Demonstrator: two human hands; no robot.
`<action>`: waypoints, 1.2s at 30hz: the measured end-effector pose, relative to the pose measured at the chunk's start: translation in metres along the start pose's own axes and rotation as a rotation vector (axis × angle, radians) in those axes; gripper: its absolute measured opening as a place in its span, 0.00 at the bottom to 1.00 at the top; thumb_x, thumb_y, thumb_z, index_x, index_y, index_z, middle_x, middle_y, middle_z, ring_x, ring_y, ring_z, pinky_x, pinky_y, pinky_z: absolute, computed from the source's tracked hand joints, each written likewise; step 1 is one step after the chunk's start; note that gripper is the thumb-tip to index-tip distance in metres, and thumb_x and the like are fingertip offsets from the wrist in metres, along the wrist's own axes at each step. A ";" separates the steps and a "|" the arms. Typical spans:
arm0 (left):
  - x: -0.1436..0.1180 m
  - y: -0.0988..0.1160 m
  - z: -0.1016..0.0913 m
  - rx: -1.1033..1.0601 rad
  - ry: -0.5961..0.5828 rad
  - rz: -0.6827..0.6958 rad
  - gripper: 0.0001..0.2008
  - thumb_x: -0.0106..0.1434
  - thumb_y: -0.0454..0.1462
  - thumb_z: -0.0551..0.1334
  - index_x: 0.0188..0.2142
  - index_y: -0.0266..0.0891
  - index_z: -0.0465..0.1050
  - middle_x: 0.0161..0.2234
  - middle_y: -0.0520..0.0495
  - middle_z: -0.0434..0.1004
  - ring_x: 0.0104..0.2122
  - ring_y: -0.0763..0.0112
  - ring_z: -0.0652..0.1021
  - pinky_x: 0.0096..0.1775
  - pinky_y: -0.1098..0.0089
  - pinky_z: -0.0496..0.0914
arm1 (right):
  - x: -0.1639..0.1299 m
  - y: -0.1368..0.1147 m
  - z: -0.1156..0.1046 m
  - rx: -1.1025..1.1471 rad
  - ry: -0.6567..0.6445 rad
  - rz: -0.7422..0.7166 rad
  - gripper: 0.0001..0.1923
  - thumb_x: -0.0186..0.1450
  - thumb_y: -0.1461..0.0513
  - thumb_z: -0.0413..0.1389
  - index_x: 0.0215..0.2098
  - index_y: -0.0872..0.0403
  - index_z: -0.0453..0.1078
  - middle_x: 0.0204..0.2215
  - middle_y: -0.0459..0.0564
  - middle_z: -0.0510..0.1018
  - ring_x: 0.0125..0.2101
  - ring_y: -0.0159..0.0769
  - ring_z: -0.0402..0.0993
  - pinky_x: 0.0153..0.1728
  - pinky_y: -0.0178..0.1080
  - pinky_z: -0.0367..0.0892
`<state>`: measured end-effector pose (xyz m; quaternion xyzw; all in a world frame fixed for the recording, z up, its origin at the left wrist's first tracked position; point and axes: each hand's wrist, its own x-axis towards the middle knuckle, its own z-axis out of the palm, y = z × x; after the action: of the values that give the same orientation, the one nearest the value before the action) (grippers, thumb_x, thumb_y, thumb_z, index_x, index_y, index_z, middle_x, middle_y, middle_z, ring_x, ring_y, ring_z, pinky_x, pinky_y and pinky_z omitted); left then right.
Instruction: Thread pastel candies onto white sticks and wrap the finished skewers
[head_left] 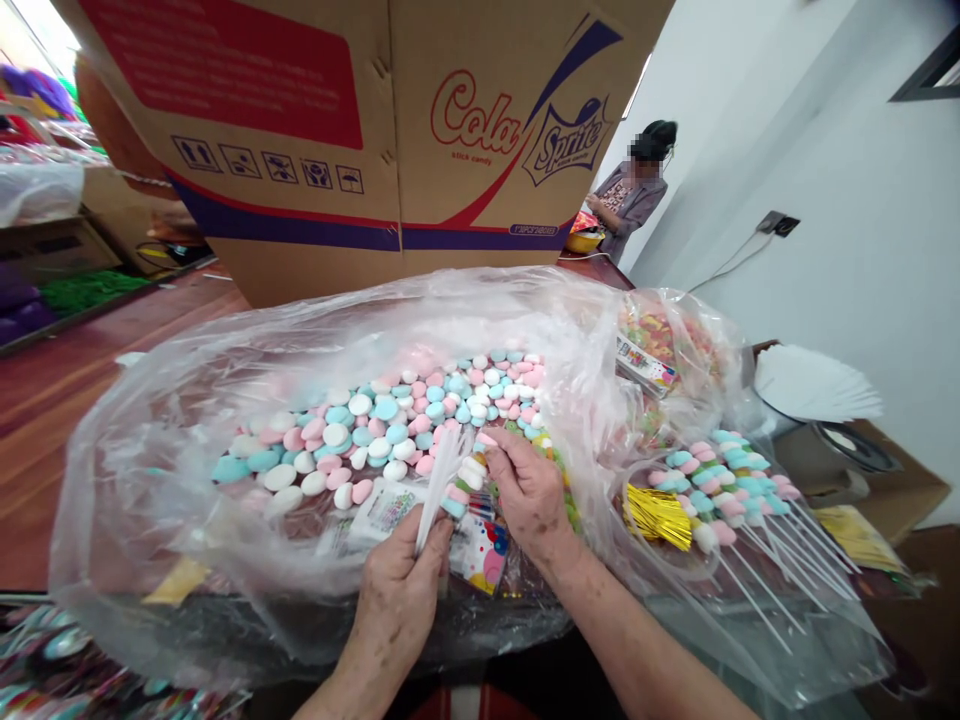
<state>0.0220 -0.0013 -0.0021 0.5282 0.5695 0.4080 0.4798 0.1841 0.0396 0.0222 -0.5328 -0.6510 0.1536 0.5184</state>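
Observation:
My left hand (401, 585) is closed around a bundle of white sticks (444, 475). Beside the bundle is a candy skewer (466, 482) of blue, white, green and yellowish pieces; its lower end is by my left fingers. My right hand (529, 490) pinches a pink marshmallow candy (486, 439) at the skewer's upper end. Behind both hands lies a spread of pink, blue and white marshmallow candies (379, 430) in a large clear plastic bag (225, 345). Green and yellow gummies (564, 480) lie partly hidden behind my right hand. Below the skewer is a printed packet (481, 550).
Finished-looking candy skewers (731, 480) lie at the right, beside gold twist ties (658, 517). Behind them are a bag of colourful gummies (671, 335) and white paper sheets (814, 385). A tall carton (390, 130) stands at the back. Another person (634, 195) is beyond it.

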 end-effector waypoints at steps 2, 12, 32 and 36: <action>0.000 -0.001 0.000 -0.007 -0.002 0.010 0.16 0.63 0.50 0.60 0.32 0.39 0.73 0.19 0.57 0.63 0.21 0.70 0.65 0.25 0.71 0.60 | -0.001 -0.001 0.001 -0.047 0.010 -0.062 0.16 0.71 0.61 0.49 0.51 0.51 0.76 0.44 0.53 0.83 0.44 0.39 0.80 0.48 0.41 0.73; 0.000 -0.004 0.001 0.018 0.056 0.017 0.16 0.64 0.50 0.60 0.30 0.39 0.73 0.18 0.56 0.63 0.20 0.71 0.63 0.23 0.72 0.58 | 0.002 0.003 -0.002 -0.264 -0.150 -0.241 0.19 0.70 0.63 0.48 0.52 0.54 0.76 0.35 0.57 0.82 0.38 0.42 0.80 0.42 0.42 0.75; 0.002 0.042 0.008 0.051 -0.010 0.025 0.21 0.62 0.53 0.60 0.22 0.41 0.71 0.14 0.53 0.69 0.17 0.70 0.69 0.22 0.72 0.63 | 0.012 -0.023 -0.007 1.017 0.054 0.499 0.32 0.57 0.59 0.68 0.56 0.49 0.63 0.41 0.48 0.81 0.38 0.37 0.80 0.42 0.40 0.77; 0.007 0.031 0.011 0.017 0.012 0.068 0.21 0.60 0.53 0.62 0.21 0.41 0.68 0.16 0.55 0.65 0.19 0.71 0.66 0.22 0.72 0.61 | 0.013 -0.018 -0.007 1.009 0.050 0.480 0.31 0.57 0.59 0.68 0.56 0.49 0.64 0.40 0.47 0.81 0.38 0.36 0.80 0.41 0.38 0.75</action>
<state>0.0392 0.0084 0.0251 0.5489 0.5574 0.4224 0.4578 0.1812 0.0415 0.0456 -0.3556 -0.3448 0.5472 0.6747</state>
